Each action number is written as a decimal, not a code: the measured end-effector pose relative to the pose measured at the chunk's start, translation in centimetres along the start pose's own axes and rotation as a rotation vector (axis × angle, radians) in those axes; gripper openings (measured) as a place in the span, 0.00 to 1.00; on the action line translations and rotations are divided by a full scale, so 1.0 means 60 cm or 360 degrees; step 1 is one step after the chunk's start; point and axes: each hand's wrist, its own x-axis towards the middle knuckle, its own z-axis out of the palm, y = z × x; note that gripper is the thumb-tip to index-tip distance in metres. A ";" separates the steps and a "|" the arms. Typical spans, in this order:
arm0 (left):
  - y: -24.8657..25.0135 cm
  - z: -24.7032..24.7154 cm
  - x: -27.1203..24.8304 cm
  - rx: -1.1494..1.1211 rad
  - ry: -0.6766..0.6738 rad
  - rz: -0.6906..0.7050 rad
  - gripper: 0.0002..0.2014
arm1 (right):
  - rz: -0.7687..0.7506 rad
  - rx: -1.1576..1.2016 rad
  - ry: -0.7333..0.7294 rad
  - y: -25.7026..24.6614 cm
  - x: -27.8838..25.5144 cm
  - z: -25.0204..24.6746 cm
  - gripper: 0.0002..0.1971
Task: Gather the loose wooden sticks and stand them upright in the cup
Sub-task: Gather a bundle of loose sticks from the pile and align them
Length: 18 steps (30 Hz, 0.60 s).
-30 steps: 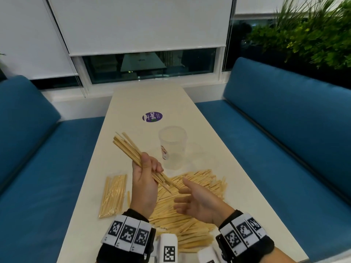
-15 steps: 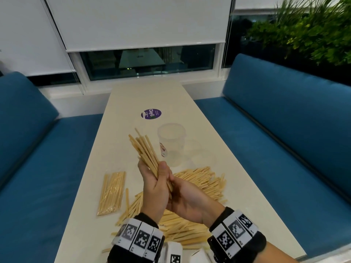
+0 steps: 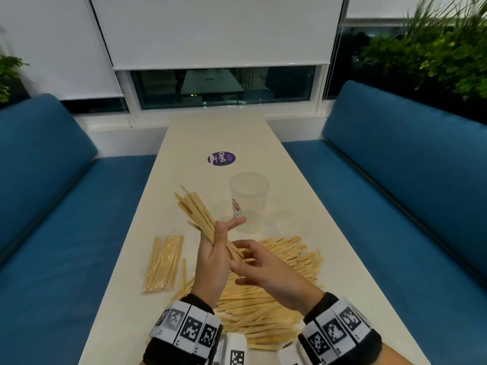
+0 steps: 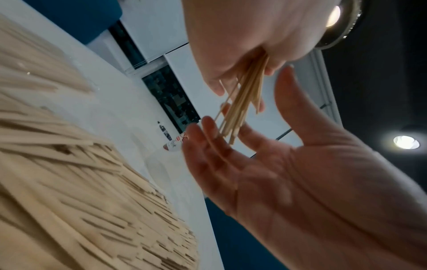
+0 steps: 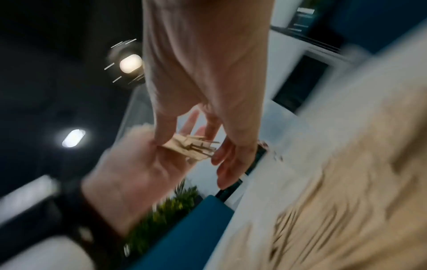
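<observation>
My left hand (image 3: 213,256) grips a bundle of wooden sticks (image 3: 195,209) above the table, the bundle leaning up and to the left, its index finger sticking out. My right hand (image 3: 258,267) is open, fingers spread just under the bundle's lower ends. The left wrist view shows the stick ends (image 4: 245,98) poking out of the left hand (image 4: 242,45) toward the right hand's (image 4: 265,164) fingers. In the blurred right wrist view the stick ends (image 5: 189,148) lie between both hands. A clear plastic cup (image 3: 250,204) stands upright and empty just beyond the hands. A loose stick pile (image 3: 287,256) covers the table below them.
A wrapped packet of sticks (image 3: 163,263) lies on the left of the cream table (image 3: 210,135). A purple round sticker (image 3: 221,158) sits beyond the cup. Blue sofas (image 3: 52,206) (image 3: 395,193) flank the table on both sides.
The left hand swung the bundle from a low leftward tilt to steeper. The right hand came in against its lower ends, then opened its fingers a little.
</observation>
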 end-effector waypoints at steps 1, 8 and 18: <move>0.002 -0.001 -0.002 0.0001 -0.0030 -0.0018 0.22 | -0.0059 -0.0333 0.0037 0.001 0.003 0.002 0.24; -0.001 -0.012 -0.010 0.0097 -0.0139 -0.0157 0.24 | -0.0335 -0.0830 -0.0210 0.003 0.009 0.026 0.11; 0.058 -0.066 0.016 -0.0007 0.0292 0.0220 0.17 | -0.0212 -0.0879 -0.0429 0.029 -0.009 0.039 0.07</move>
